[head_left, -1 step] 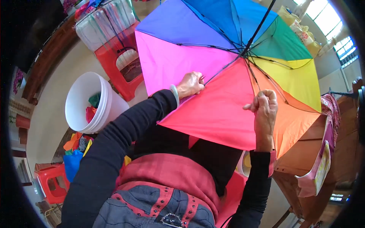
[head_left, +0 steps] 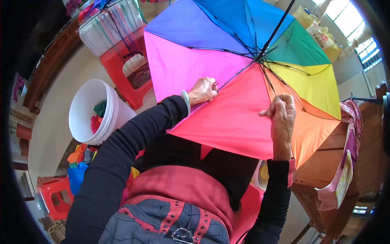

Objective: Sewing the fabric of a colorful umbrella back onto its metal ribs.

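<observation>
An opened rainbow umbrella (head_left: 227, 118) spreads before me, its inner side and dark ribs facing me. Its black shaft (head_left: 277, 27) slants up to the right from the hub. My left hand (head_left: 203, 90), with a pale bangle on its wrist, pinches a rib and the cloth where the pink and red panels meet. My right hand (head_left: 283, 114) is closed in front of the seam between the red and orange panels, its thumb out to the left. Whatever its fingers may hold is too small to make out.
White nested buckets (head_left: 89, 112) with coloured cloth inside stand at left. Behind them is a red stool (head_left: 132, 91) carrying a white block. More coloured cloth (head_left: 79, 175) and another red stool (head_left: 55, 195) lie lower left. Wooden furniture (head_left: 321, 166) with draped fabric is at right.
</observation>
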{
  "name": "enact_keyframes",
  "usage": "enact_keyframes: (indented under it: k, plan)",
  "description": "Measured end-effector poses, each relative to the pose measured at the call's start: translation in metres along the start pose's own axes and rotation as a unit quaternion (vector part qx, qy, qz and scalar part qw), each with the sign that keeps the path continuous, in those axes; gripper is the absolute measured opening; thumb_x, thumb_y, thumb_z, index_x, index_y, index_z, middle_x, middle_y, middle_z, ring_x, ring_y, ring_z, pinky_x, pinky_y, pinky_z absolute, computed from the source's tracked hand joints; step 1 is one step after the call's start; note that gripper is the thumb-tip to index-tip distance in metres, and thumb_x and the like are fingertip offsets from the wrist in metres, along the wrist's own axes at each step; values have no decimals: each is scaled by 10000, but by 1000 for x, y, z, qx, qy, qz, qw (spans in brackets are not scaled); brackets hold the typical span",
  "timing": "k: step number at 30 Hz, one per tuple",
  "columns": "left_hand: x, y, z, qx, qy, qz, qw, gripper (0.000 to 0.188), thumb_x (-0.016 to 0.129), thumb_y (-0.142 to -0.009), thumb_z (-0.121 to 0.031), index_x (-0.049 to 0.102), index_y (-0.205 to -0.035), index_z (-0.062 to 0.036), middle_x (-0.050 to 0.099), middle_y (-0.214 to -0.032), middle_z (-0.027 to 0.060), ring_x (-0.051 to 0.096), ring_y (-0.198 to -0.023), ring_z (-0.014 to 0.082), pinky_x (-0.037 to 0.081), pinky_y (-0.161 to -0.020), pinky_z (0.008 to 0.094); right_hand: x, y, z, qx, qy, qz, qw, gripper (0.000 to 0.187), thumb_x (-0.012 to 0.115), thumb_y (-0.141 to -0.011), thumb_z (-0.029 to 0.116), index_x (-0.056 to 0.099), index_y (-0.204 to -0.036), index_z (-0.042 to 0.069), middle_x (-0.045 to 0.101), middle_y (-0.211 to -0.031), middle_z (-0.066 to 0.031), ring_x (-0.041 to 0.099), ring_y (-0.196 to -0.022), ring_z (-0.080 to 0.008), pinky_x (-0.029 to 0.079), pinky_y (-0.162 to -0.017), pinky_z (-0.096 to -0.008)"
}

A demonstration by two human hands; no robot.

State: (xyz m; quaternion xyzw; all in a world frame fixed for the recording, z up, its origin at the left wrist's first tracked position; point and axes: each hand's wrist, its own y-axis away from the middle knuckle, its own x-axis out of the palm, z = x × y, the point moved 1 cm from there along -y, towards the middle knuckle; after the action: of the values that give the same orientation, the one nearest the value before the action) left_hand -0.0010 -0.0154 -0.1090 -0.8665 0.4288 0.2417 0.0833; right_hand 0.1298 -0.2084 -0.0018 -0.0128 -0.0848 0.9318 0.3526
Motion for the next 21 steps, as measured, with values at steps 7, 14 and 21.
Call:
enact_keyframes:
  k: [7, 14, 21]
  plan:
    - [-17, -20, -2, 122, -20, 5, 992, 80, 550, -713, -21, 568, -780, 17, 569, -642, 72, 544, -511, 130, 449, -482, 286, -6, -29, 13, 25, 21, 47, 998, 44, 417, -859, 65, 435, -828, 40, 416, -606, -7, 429, -497, -74, 514, -525, -273]
    - [-20, -23, -1, 308, -136, -12, 942, 102, 561, -734, -67, 586, -802, 5, 552, -625, 43, 496, -485, 117, 423, -463, 267, 1, -74, 52, 47, 13, 89, 995, 76, 446, -855, 70, 498, -874, 19, 528, -689, -46, 552, -579, -112, 521, -574, -273]
    - [-29, -24, -31, -47, 176, 63, 981, 95, 562, -772, -105, 579, -785, -13, 561, -652, 20, 515, -562, 90, 420, -498, 224, 6, -90, -28, -60, 259, 227, 937, 51, 535, -767, 57, 549, -766, 8, 545, -673, -105, 570, -596, -231, 463, -532, -336]
